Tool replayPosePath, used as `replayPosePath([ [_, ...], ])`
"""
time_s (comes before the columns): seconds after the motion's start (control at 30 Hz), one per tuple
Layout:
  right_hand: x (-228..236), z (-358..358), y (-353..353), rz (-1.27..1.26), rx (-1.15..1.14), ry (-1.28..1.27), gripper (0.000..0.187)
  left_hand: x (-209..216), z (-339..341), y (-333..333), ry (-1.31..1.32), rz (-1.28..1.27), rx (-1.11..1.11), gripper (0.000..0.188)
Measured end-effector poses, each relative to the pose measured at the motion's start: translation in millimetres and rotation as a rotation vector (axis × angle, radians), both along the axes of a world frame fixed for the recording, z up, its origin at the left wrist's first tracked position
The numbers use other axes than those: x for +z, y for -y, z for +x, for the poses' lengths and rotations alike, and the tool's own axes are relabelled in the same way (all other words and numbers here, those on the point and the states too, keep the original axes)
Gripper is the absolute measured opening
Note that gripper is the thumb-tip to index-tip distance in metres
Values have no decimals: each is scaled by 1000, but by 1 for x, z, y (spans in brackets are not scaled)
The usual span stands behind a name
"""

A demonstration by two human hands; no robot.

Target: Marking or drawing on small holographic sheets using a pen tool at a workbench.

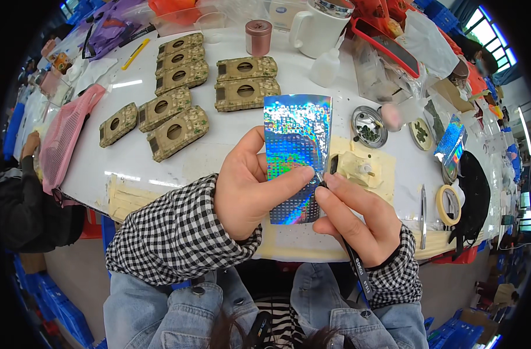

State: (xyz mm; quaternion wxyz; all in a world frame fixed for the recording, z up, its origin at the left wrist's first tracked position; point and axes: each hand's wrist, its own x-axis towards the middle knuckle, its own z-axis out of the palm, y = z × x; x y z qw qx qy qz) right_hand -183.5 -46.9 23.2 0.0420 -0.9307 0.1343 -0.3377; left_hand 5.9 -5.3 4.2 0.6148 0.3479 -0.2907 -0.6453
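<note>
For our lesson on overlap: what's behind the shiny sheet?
Behind the shiny sheet, the white tabletop and a camouflage model part show past its edges; that part's lower right corner is covered. Anything else there is hidden.

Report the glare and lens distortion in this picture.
Head view: rainbow glare covers much of the shiny sheet in the left hand; head view: white streaks of reflected light lie on the table, and the window looks washed out; head view: the table's edge bows, and black fills the corners.
</note>
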Motion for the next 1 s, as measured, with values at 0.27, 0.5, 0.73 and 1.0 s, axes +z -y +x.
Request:
replayPosePath([
  [0.27,2,0,1,-32,10,-6,37,0,0,0,11,-5,-9,45],
  [0.5,2,0,1,-9,13,-2,38,0,1,0,11,-8,-9,46],
  [0.73,3,0,0,72,1,-3,41,0,0,-1,44,-48,22,46],
  [1.0,-2,0,1,-30,5,-4,39,-1,0,-1,34,-33,1,45],
])
